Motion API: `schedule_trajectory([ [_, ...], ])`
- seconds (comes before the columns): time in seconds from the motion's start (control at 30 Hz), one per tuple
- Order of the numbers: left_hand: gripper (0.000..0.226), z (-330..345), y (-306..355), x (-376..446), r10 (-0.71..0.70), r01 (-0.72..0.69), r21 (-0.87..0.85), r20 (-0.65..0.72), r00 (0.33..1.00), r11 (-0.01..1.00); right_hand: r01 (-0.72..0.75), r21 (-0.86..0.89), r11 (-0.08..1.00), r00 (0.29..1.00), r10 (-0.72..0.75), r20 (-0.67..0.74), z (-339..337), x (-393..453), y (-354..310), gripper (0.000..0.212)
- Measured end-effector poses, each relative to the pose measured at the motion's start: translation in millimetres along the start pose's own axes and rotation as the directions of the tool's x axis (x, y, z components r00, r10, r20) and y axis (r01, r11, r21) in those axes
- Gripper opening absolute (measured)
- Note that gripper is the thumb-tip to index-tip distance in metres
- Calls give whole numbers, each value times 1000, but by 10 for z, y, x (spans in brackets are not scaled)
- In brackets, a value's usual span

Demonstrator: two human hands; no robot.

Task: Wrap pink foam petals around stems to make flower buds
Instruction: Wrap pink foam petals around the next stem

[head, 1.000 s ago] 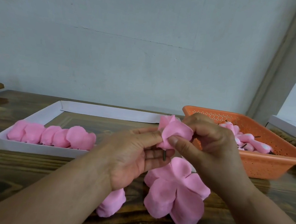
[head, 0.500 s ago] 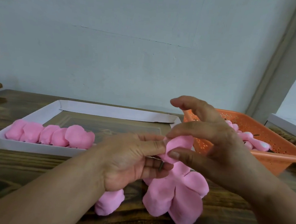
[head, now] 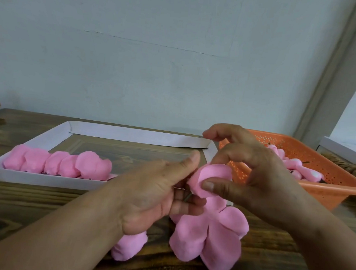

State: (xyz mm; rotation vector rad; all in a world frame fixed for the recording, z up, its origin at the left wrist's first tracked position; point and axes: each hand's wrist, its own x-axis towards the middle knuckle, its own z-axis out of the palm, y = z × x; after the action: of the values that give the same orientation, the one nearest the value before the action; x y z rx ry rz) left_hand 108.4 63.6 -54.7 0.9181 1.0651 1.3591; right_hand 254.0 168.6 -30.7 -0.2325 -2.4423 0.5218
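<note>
since half a second ago the right hand (head: 252, 171) has eased its forefinger higher off the bud and the left thumb has straightened toward the petal's edge, while the trays sit where they were. a person works at a dark wooden table (head: 31, 204), the left hand (head: 153, 196) curled around a thin dark stem (head: 188, 197) that points downward between its fingers (head: 185, 208); the pink foam petal (head: 208, 179) sits atop that stem, just right of the left thumb and under the right thumb, which pinches it with the middle finger while the forefinger arches clear. the stem's long axis runs roughly upright, so the wrap must sweep sideways around it, and the right hand looks nearer the loose edge. the foam appears soft, matte and rounded, cupping readily. below hangs a flat cluster of petals (head: 210, 236), and another petal (head: 128, 247) shows beneath the left wrist. finished buds (head: 59, 164) line a white paper tray (head: 43, 180) at left; an orange perforated basket (head: 325, 183) at right holds more pink pieces.
</note>
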Motion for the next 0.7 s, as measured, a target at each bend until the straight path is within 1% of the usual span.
schedule_trajectory([
  [0.03,48,-5,5,-6,6,-7,12,19,1000,1000,-10,1,1000,1000,10,1,-4,-1,6,21],
  [0.13,34,5,1,-22,15,-19,58,63,998,998,-20,-9,1000,1000,20,21,9,-1,8,21],
  [0.17,34,4,-9,-21,11,-15,68,59,998,998,-17,-22,1000,999,17,32,21,1,5,20],
  [0.23,36,-4,-38,-5,-3,1,65,30,1000,998,-17,-48,999,999,20,47,37,1,2,18],
  [0.33,30,5,-59,4,-16,16,34,-14,1000,999,-46,-69,997,997,50,61,32,2,-1,17],
  [0.43,26,36,-67,15,-23,22,-18,-49,999,1000,-43,-67,997,998,46,50,50,0,2,19],
  [0.47,26,50,-63,18,-22,19,-51,-61,998,999,-36,-32,999,999,37,24,58,2,3,22],
  [0.5,27,63,-57,18,-22,15,-98,-70,997,995,-25,38,999,999,26,-24,61,3,11,24],
  [0.53,28,75,-45,17,-24,13,-155,-72,997,988,-8,143,990,996,21,-92,54,4,24,26],
  [0.6,31,85,-14,8,-39,23,-281,-52,998,959,62,366,929,974,24,-226,17,3,72,22],
  [0.63,32,85,3,1,-48,35,-336,-31,998,941,89,443,892,964,36,-265,-5,2,93,20],
  [0.7,35,79,30,-9,-57,61,-406,21,998,912,101,506,857,963,43,-265,-52,1,117,18],
])
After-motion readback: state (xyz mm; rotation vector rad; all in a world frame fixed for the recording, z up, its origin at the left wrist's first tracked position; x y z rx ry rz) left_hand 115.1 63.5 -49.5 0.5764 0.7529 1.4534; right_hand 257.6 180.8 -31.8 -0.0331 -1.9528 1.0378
